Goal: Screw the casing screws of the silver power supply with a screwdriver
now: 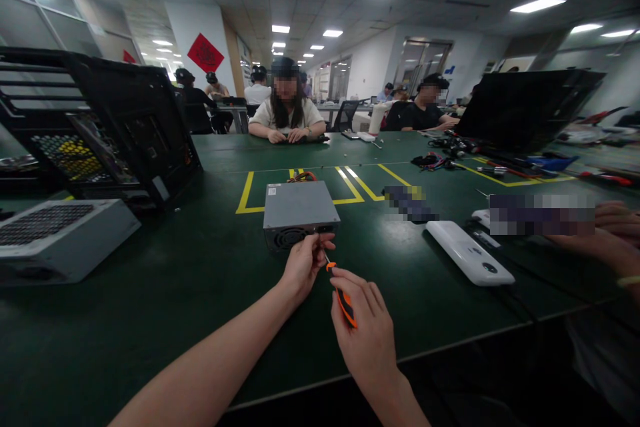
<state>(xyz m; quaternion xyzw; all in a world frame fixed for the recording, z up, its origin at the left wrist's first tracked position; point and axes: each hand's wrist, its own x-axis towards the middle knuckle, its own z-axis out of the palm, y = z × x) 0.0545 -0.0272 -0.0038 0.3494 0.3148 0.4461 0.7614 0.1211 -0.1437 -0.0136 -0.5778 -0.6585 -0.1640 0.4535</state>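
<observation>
A grey computer power supply [301,203] sits on the green table in front of me, its fan side facing me and a few coloured cables behind it. My right hand [367,320] is wrapped round the orange and black handle of a screwdriver [346,307]. The screwdriver's shaft points up and away, toward the lower right of the power supply's near face. My left hand [303,267] is at that same face, its fingers pinched close to the screwdriver's tip. What lies between those fingertips is too small to make out.
At left stand a black computer case [145,133] and another power supply [95,240]. A white power bank [470,253] lies at right, near a co-worker's hand [617,220]. Yellow tape [245,193] marks the table [210,247]. A person [287,107] sits opposite.
</observation>
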